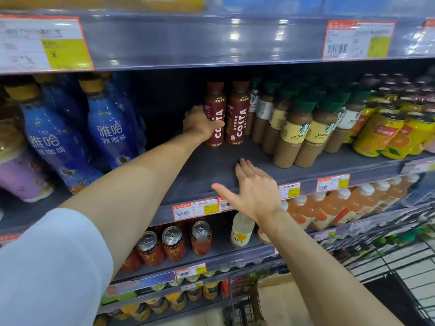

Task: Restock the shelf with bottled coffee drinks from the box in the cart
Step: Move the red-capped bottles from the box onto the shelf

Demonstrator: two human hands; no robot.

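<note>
Two dark-red Costa coffee bottles stand upright at the back of the grey middle shelf (207,170). My left hand (199,123) is wrapped around the left Costa bottle (217,118), which rests on the shelf. The right Costa bottle (237,114) stands touching it, free of any hand. My right hand (253,187) hovers open and empty over the shelf's front edge, fingers spread. The cardboard box (280,300) sits in the wire cart (400,267) at the bottom right; its contents are hidden.
Blue coffee bottles (110,123) stand left of the gap. Starbucks bottles (292,137) crowd the right, then yellow orange-drink bottles (381,135). The shelf above (188,41) overhangs closely. Red cans (174,243) and orange juice bottles (329,208) fill the shelf below.
</note>
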